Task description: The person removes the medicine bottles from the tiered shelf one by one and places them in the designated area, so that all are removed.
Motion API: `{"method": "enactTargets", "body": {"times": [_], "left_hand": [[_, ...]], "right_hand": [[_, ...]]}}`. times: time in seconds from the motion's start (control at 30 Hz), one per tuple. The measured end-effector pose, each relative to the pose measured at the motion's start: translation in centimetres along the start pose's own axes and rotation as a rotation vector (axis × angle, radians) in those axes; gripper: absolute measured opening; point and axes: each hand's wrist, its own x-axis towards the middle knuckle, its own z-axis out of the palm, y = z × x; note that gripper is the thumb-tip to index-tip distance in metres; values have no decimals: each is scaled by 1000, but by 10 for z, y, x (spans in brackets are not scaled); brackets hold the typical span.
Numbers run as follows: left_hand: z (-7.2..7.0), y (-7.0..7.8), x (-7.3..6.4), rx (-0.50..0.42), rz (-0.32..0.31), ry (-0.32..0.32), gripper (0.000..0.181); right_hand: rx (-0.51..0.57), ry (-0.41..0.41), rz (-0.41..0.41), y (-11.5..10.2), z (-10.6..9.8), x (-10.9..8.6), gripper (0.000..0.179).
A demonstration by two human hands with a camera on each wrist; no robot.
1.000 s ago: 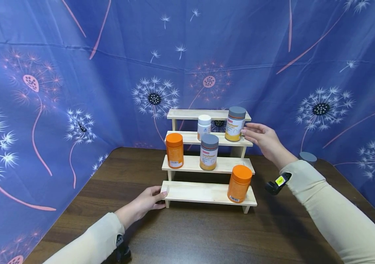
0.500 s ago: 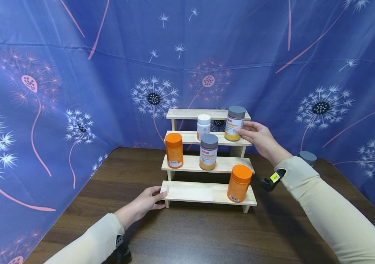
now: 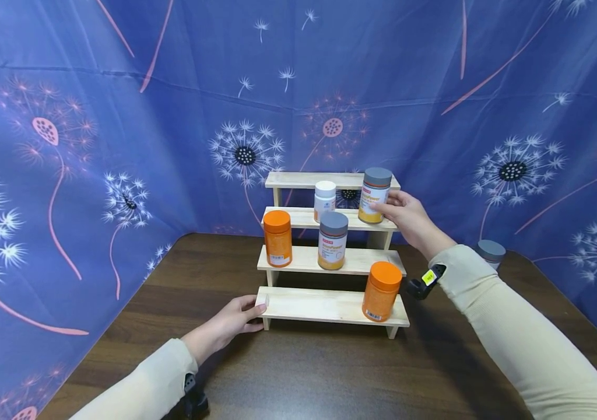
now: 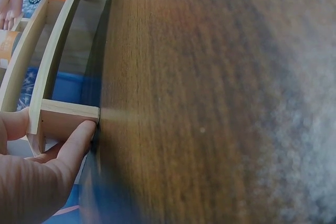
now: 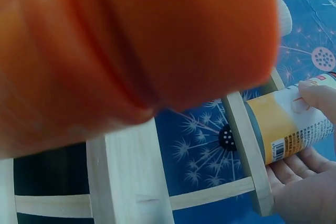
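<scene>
My right hand (image 3: 413,220) grips a supplement jar (image 3: 374,199) with a grey lid and a white-and-yellow label, at the right end of the second-highest step. In the right wrist view the thumb lies on the label of this jar (image 5: 294,116) and the fingers curl behind it. My left hand (image 3: 231,325) holds the left end of the lowest step of a pale wooden four-step display stand (image 3: 309,304). The left wrist view shows its fingers (image 4: 76,145) against the short leg under that step.
On the stand are a white bottle (image 3: 325,201), another grey-lidded jar (image 3: 332,242), an orange jar (image 3: 278,240) at left and an orange jar (image 3: 382,291) at lower right. Another grey-lidded jar (image 3: 490,252) stands behind the right arm. A blue dandelion cloth (image 3: 172,134) hangs behind the table (image 3: 330,373).
My right hand has moved left and closed round the grey-lidded jar; a second ago its fingers were just at the jar's right side. The left hand keeps its place.
</scene>
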Motion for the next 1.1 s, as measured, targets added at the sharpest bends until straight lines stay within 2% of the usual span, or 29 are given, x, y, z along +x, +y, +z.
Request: {"method": "enactTargets", "body": {"times": [0.27,0.57,1.1], "left_hand": [[1,2,-1,2,-5,12,45],[0,2,-1,-1,-8,22,44],[0,3,-1,4,-21,19,45]], "right_hand": [[-32,1,-43,3,3,-1,75],[-14,10,-72,8,3,1,68],[49,2,-63,8,1,-1,67]]}}
